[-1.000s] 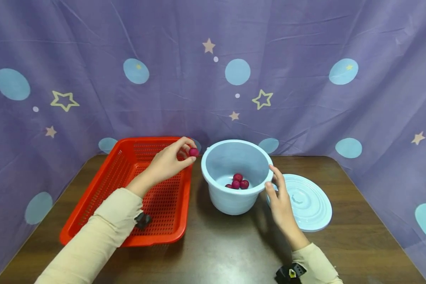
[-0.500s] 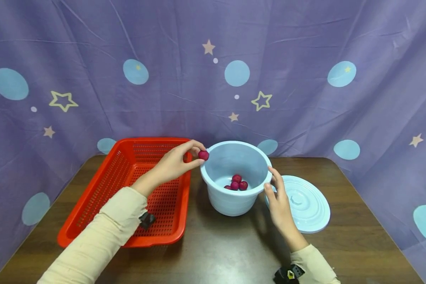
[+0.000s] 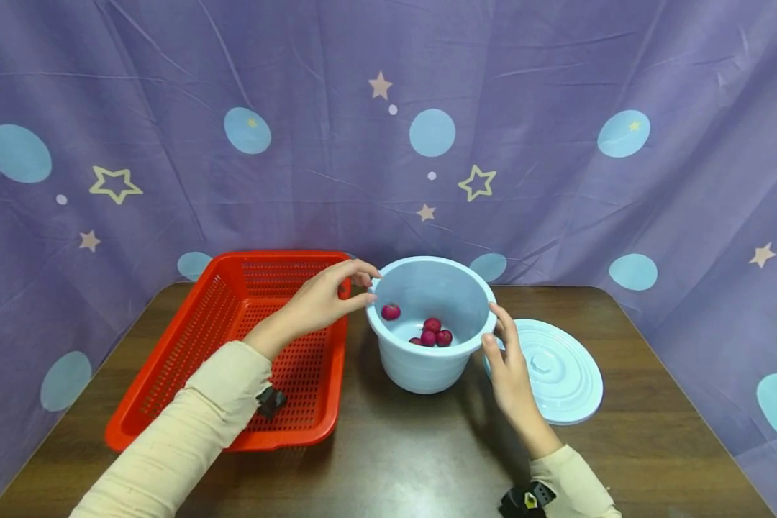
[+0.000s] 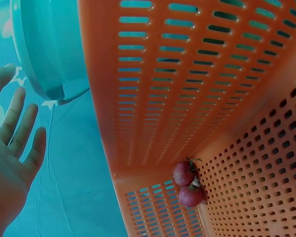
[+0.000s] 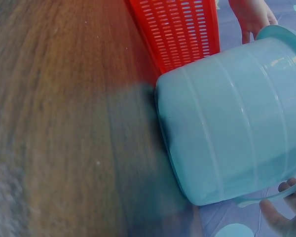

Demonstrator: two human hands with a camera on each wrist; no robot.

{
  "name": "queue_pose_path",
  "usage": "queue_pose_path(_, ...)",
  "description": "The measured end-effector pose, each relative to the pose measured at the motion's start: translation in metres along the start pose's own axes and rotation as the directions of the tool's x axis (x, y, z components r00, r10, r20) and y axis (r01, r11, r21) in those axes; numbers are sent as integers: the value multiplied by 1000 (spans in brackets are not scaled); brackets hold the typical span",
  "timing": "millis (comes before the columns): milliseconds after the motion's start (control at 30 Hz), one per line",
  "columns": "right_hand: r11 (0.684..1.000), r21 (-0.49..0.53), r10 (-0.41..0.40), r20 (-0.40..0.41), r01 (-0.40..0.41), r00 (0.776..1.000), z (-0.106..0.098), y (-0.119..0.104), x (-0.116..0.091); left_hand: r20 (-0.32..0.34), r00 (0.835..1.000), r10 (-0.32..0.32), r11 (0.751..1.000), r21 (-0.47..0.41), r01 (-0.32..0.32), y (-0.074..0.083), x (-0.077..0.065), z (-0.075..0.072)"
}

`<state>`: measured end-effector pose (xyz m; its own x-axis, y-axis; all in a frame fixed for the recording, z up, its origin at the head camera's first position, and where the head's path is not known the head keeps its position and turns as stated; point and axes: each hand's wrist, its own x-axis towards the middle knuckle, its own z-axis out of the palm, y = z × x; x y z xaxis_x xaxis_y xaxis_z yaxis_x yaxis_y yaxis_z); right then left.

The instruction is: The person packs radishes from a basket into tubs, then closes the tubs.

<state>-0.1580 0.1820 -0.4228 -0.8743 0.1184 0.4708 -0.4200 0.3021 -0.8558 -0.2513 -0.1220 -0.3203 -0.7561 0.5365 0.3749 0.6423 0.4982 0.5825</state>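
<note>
At the left rim of the light blue bucket [image 3: 421,370] is my left hand [image 3: 320,298], thumb and fingers spread with nothing between them. A radish [image 3: 391,312] lies inside the bucket just past those fingertips. Several more radishes [image 3: 429,337] sit together on the bucket's floor. My right hand [image 3: 511,374] holds the bucket at its right rim, thumb and fingers apart. In the right wrist view, the bucket's handle [image 5: 249,201] passes between thumb and fingers. Two radishes [image 4: 187,185] rest in a corner of the red basket [image 4: 98,98] in the left wrist view.
Left of the bucket stands the red perforated basket, under my left forearm. A light blue round lid [image 3: 557,374] lies on the wooden table [image 3: 395,460] to the right, partly behind my right hand. A purple patterned curtain [image 3: 337,129] hangs behind the table.
My left hand carried a radish rightward from above the basket to the bucket's rim and let it go. The radish is now inside the bucket. My right hand stays at the rim.
</note>
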Motion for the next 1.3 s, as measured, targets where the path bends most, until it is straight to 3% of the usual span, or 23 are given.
queue_pose_path(267, 1000, -4, 12, -2, -12, 1000, -1, -1, 0, -34, 999, -36, 999, -7, 36, -14, -4, -8)
queue_pose_path(600, 1000, -7, 10, -7, -10, 1000, -1, -1, 0, -95, 982, -165, 981, -121, 153, -60, -6, -12)
queue_pose_path(900, 1000, -5, -3, -3, 3, 1000, 0, 3, 1, -94, 940, -329, 943, -82, 322, -105, -11, -2)
queue_pose_path(1000, 1000, -7, 4, 3, -4, 1000, 1, 3, 1, -80, 918, -389, 921, -54, 386, -118, -16, 0)
queue_pose_path(1167, 999, -21, 25, 6, -25, 1000, 2, 3, -1, -48, 881, -471, 882, 6, 472, -133, -26, 6)
queue_pose_path(1300, 1000, -18, 7, -6, -7, 1000, 0, 4, -1, -39, 872, -488, 871, 40, 489, -140, -24, 11)
